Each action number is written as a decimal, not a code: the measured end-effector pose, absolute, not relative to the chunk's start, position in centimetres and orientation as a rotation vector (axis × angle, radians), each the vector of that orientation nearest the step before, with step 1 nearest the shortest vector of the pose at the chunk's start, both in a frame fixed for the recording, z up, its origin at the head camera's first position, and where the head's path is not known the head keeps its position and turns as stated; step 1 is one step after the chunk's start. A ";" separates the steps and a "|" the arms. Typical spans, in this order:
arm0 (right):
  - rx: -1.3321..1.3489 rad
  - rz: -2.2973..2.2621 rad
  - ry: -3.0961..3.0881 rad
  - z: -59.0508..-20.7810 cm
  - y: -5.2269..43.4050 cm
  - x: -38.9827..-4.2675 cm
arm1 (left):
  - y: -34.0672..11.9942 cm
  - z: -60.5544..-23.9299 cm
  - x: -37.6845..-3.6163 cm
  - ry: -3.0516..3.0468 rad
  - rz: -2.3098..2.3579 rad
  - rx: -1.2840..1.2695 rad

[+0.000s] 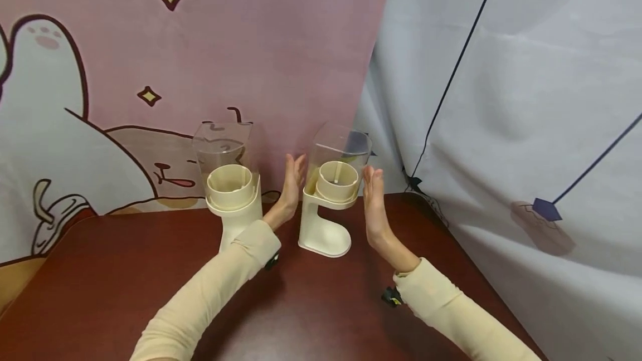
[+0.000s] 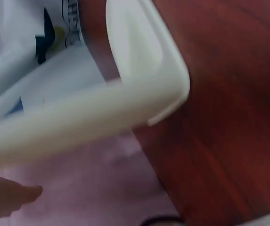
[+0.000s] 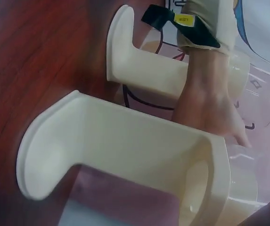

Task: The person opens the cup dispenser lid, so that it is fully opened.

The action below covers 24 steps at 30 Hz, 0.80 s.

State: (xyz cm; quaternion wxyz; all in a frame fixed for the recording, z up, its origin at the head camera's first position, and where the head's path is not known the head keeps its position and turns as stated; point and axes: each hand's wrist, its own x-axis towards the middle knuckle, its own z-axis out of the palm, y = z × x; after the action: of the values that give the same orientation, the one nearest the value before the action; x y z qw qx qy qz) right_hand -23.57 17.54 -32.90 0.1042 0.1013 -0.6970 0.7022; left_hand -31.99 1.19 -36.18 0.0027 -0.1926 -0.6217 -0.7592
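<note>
A cream dispenser (image 1: 326,233) with a clear, open-topped container stands on the table between my two hands. A round cream cup-shaped part sits inside the container. My left hand (image 1: 287,196) is upright along its left side, fingers straight. On the other side my right hand (image 1: 376,210) faces it with straight fingers, fingertips close by the clear wall. In the right wrist view the dispenser's curved foot (image 3: 45,155) rests on the table and the left hand shows behind its upper part. The left wrist view shows its column and foot (image 2: 144,42) up close, blurred.
A second dispenser (image 1: 232,210) of the same kind stands just left, behind my left forearm. The dark red table (image 1: 125,283) meets a pink printed cloth (image 1: 281,43) at the back and a white cloth (image 1: 501,99) on the right.
</note>
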 end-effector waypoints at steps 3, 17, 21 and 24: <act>0.262 2.117 -2.078 -33.4 17.1 -23.9 | 1.3 -36.3 -31.5 -1.983 -2.457 -0.676; 0.384 2.128 -2.089 -33.0 18.8 -26.7 | 3.3 -37.9 -30.3 -2.242 -2.060 -0.705; 0.409 2.101 -2.120 -31.9 20.1 -27.3 | 3.1 -38.7 -31.0 -2.267 -1.969 -0.761; 0.408 2.086 -2.048 -30.8 20.7 -28.4 | 2.7 -39.5 -31.0 -2.280 -1.984 -0.783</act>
State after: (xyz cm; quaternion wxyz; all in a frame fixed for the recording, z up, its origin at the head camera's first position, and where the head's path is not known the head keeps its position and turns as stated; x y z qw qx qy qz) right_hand -28.44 20.73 -30.81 0.0948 0.1376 -0.6908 0.7035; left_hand -30.97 2.72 -39.46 0.0098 -0.2510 -0.7302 -0.6354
